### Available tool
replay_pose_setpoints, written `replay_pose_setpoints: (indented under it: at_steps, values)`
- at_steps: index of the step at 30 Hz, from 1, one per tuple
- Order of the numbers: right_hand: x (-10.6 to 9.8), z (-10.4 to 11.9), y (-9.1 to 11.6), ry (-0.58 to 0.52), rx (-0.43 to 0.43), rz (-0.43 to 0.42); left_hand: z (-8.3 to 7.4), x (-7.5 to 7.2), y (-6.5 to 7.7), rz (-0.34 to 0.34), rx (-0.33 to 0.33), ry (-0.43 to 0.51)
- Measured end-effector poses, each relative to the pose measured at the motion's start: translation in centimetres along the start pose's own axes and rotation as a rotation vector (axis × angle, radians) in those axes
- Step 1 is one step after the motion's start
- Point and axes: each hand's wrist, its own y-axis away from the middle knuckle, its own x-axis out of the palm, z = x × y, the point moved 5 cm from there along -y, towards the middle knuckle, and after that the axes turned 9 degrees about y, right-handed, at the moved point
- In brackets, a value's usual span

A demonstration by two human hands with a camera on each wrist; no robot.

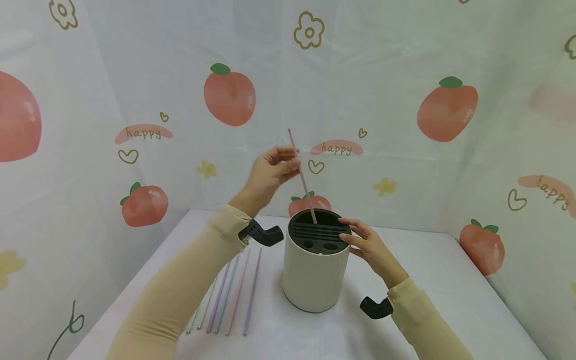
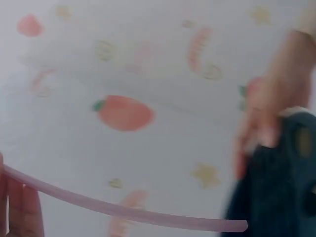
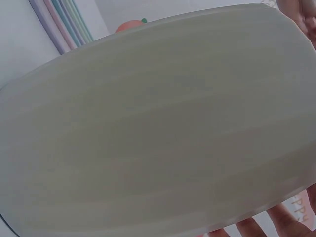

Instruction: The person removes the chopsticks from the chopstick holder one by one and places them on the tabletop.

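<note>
My left hand pinches a thin pink stick between thumb and fingertips, above and behind the utensil holder. The stick is tilted, and its lower end overlaps the open rear compartment of the holder's black insert. This holder is a white, upright cylinder; its insert also has slots and two round holes at the front. My right hand holds the holder's right rim, with fingertips over the edge. In the left wrist view the pink stick reaches across toward the dark insert.
Several pastel sticks lie side by side on the white table, left of the holder and partly behind my left sleeve. A white cloth printed with fruit hangs behind and at both sides. Black wrist mounts stick out from both sleeves.
</note>
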Motion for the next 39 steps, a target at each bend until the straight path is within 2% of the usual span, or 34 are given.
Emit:
replay_pose_setpoints:
  at_steps: [3, 6, 9, 12, 17, 22, 26, 29, 32, 39]
  values:
    - [-0.1, 0.1, 0.0, 0.004, -0.006, -0.003, -4.1, -1.2, -0.1, -0.063, 0.116, 0.161]
    - [-0.2, 0.1, 0.0, 0.01, -0.007, -0.008, -7.0, -3.5, 0.2, -0.132, 0.189, 0.247]
    - [-0.2, 0.1, 0.0, 0.009, -0.001, -0.011, -8.4, -6.6, 0.8, -0.2, 0.199, 0.248]
    - [-0.1, 0.1, 0.0, 0.005, 0.006, -0.011, -8.4, -10.3, 1.8, -0.274, 0.151, 0.186]
    - [-0.1, 0.1, 0.1, 0.013, 0.007, -0.011, -6.5, -16.7, 4.1, -0.38, -0.011, -0.023]
    - [-0.1, 0.1, 0.1, 0.019, 0.01, -0.01, -3.5, -22.8, 6.8, -0.409, -0.175, -0.274]
    - [-0.1, 0.1, 0.1, 0.018, 0.016, -0.01, -1.0, -26.5, 8.9, -0.423, -0.285, -0.423]
    - [-0.1, 0.1, 0.1, 0.018, 0.02, -0.012, 0.8, -28.4, 10.2, -0.42, -0.368, -0.519]
    - [-0.1, 0.1, 0.1, 0.013, 0.022, -0.013, 2.5, -29.7, 11.2, -0.433, -0.428, -0.584]
    - [0.0, 0.0, 0.0, 0.007, 0.024, -0.016, 5.2, -31.5, 13.1, -0.518, -0.502, -0.592]
